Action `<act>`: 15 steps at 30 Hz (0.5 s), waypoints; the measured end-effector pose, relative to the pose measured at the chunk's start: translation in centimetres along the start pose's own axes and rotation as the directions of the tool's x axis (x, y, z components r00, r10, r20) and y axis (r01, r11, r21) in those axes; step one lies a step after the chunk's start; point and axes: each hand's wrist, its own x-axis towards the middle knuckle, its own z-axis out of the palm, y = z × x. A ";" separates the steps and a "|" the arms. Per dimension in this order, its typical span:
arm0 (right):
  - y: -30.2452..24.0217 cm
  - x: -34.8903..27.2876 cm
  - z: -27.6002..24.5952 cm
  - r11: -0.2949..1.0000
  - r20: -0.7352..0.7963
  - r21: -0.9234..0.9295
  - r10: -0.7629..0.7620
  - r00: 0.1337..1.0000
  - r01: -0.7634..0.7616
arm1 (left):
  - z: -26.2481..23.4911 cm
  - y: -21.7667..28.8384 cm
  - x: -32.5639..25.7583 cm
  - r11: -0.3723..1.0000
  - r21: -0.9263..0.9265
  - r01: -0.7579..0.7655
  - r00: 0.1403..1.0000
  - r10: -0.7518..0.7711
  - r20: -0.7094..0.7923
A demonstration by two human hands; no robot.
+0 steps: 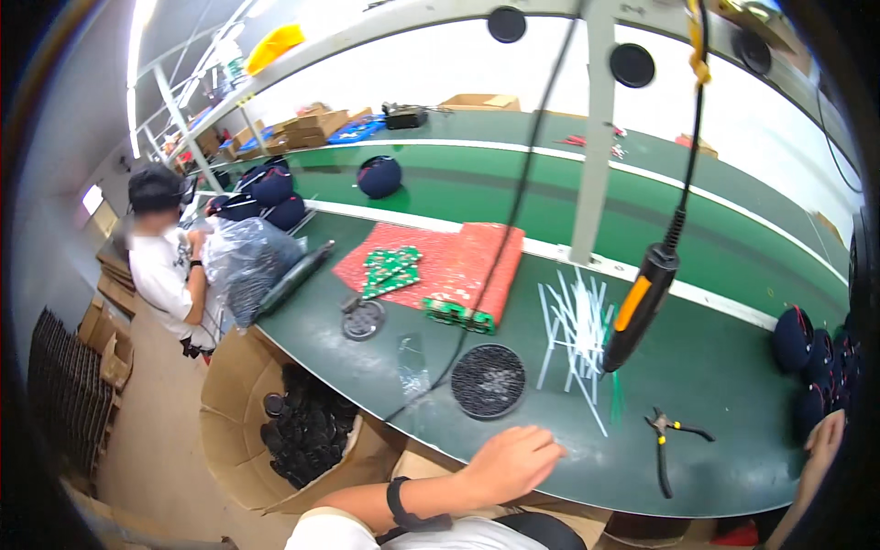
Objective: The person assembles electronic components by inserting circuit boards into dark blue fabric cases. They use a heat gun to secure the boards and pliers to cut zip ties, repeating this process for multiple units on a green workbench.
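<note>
My left hand (pixel 515 464) hovers by the bench's front edge, its fingers loosely curled and nothing visible in them. Beyond it lies a round black dish (pixel 488 381) of small dark pieces, perhaps screws. At the far right, my right hand (pixel 824 438) reaches up with fingers stretched out beside several dark blue round items (pixel 793 339); whether it touches one is unclear. Between the hands are cutting pliers (pixel 662 458) with black and yellow handles, spread apart. White cable ties (pixel 582 325) lie in a loose heap. A black and orange electric screwdriver (pixel 642 307) hangs above the bench.
Green circuit boards (pixel 392 271) rest on red bubble wrap (pixel 495 252). A cardboard box (pixel 229 412) of black parts stands below the bench's left edge. Behind runs a green conveyor (pixel 477 181). At left, a person (pixel 165 247) handles a plastic bag (pixel 243 266).
</note>
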 end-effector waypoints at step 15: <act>-20.0 -17.8 22.1 0.864 0.721 0.066 -0.387 0.575 0.499 | -20.6 -14.0 -5.1 0.846 -0.060 0.530 0.784 -0.516 -0.346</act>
